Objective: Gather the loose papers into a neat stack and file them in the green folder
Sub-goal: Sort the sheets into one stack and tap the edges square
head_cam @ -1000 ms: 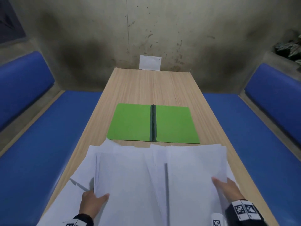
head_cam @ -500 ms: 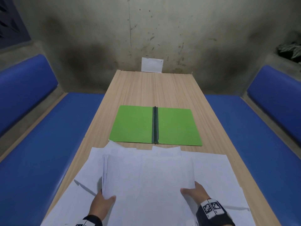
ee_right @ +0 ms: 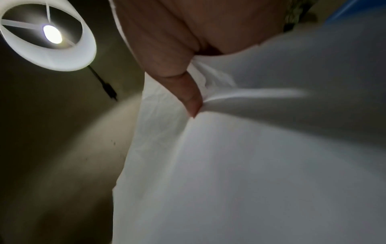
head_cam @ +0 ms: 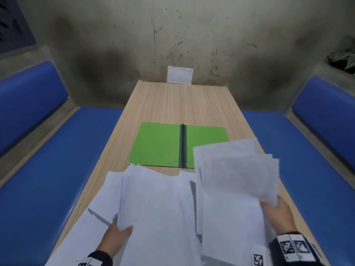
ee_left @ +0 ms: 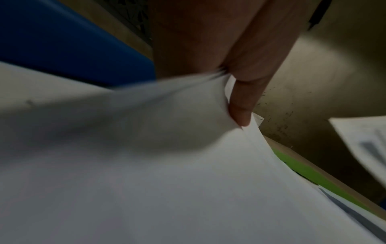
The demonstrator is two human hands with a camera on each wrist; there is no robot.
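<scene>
left hand (head_cam: pixel 115 237) pinching a near bundle of loose white paper sheets (head_cam: pixel 155 212); right hand (head_cam: pixel 276 212) gripping a second white bundle (head_cam: pixel 236 175), now lifted and swung right over the open green card folder (head_cam: pixel 157 144) on the long wooden table (head_cam: pixel 172 100). gathered, not yet squared or filed.

Matt white papers (head_cam: pixel 157 208), matt green folder (head_cam: pixel 157 144), wood-grain table (head_cam: pixel 182 104).

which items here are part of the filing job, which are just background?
Job:
- left batch of papers, in left hand grip
- right batch of papers, in right hand grip
- open green folder

Background:
- white card at the wall
- blue benches
- ceiling lamp
</scene>
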